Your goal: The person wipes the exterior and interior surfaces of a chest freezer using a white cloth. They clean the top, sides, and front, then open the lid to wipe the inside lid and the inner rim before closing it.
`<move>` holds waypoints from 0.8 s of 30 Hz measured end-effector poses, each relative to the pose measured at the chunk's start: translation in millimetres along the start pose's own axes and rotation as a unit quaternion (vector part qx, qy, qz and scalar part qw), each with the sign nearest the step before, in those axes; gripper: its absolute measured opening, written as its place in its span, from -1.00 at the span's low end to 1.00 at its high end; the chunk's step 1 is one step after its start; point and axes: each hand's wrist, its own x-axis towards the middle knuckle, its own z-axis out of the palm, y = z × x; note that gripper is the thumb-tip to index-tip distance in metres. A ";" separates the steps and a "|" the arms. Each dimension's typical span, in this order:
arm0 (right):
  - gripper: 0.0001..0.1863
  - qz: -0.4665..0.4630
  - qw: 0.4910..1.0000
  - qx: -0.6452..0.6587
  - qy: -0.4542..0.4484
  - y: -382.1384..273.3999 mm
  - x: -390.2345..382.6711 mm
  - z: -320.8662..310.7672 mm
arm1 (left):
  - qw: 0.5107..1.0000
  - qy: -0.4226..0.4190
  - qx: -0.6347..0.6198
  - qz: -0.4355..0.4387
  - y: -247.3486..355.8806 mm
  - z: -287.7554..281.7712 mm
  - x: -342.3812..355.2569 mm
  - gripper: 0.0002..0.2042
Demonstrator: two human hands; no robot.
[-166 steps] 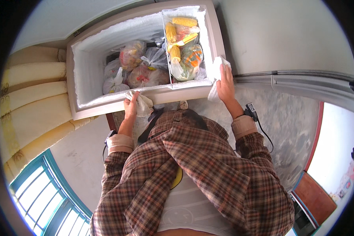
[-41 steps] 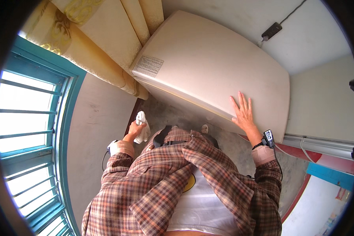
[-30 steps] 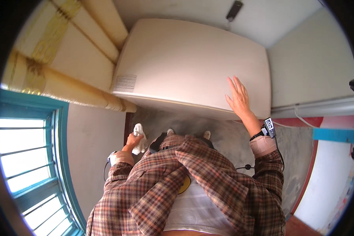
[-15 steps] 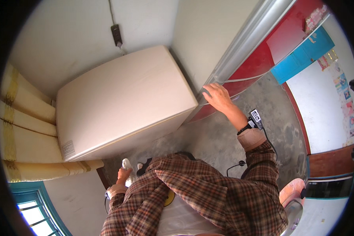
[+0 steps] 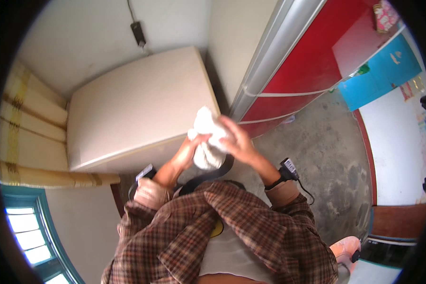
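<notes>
A crumpled white cloth [image 5: 206,124] is bunched between my two hands, in front of my body and by the near edge of the chest-shaped appliance with a pale top [image 5: 142,109]. My left hand [image 5: 190,147] grips the cloth from the left, thumb toward the middle. On the other side, my right hand [image 5: 237,142] has its fingers curled against the cloth, slightly blurred. Part of the cloth hangs below the hands.
A tall red-fronted refrigerator [image 5: 298,61] stands at the right of the appliance. Yellowish curtains [image 5: 38,123] hang at the left, above a teal-framed window [image 5: 33,232]. Grey concrete floor [image 5: 312,156] stretches right toward a blue door-like panel [image 5: 383,71].
My right hand has left the corner between appliance and refrigerator and come to the cloth. My left hand has lifted the cloth from low at the left to the middle.
</notes>
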 end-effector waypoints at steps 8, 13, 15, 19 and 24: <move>-0.52 -0.050 0.981 -0.166 0.091 -19.6 -1.4 -27.1 | 0.997 0.014 -0.020 -0.073 20.9 27.2 22.3 -0.60; -0.66 0.003 0.968 -0.220 0.119 -24.5 9.1 -35.9 | 0.997 -0.020 0.078 0.000 44.6 18.6 43.4 -0.58; -0.69 0.035 0.977 -0.177 0.116 -25.7 14.7 -40.6 | 0.994 -0.045 0.096 0.025 58.9 11.2 53.6 -0.54; -0.76 0.078 0.989 0.054 0.113 -29.3 24.8 -43.3 | 0.982 -0.038 0.174 0.060 79.7 4.9 60.9 -0.66; -0.79 0.076 0.966 0.075 0.236 -23.1 40.9 -32.3 | 0.823 -0.024 0.500 0.268 99.3 3.3 79.1 -0.82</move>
